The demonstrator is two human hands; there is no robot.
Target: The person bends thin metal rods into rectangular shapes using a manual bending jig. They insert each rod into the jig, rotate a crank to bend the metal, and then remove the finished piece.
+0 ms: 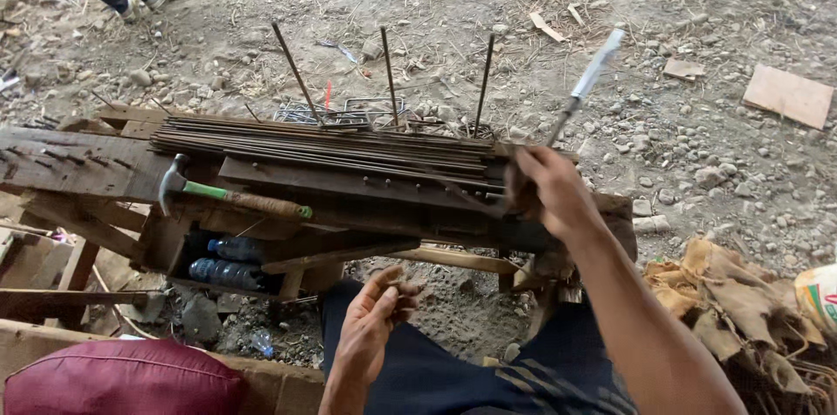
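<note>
In the head view, the right hand [549, 193] sits right of centre, fingers closed around the lower end of a slim metal bending tool [586, 84] whose pale shaft slants up toward the upper right of the frame. That hand rests at the right end of a bundle of thin steel rods [331, 146], which lies lengthwise across the rough wooden surface [78, 162] in the middle of the frame; whether the hand also touches the rods cannot be told. Three upright rods [390, 75] stand behind the bundle, and bent wire stirrups [340, 112] lie on the ground beyond them. The left hand [375, 315] is low at centre, well apart from the bundle, its fingers loosely curled together near the person's dark trousers; it is not clear whether it holds anything. A claw hammer [231, 197] with a green and brown handle lies on the surface to the left of centre. Plastic water bottles [228, 271] lie beneath the surface. A maroon cushion [122, 377] fills the lower left corner, and crumpled burlap sacks [724, 297] lie at lower right.
</note>
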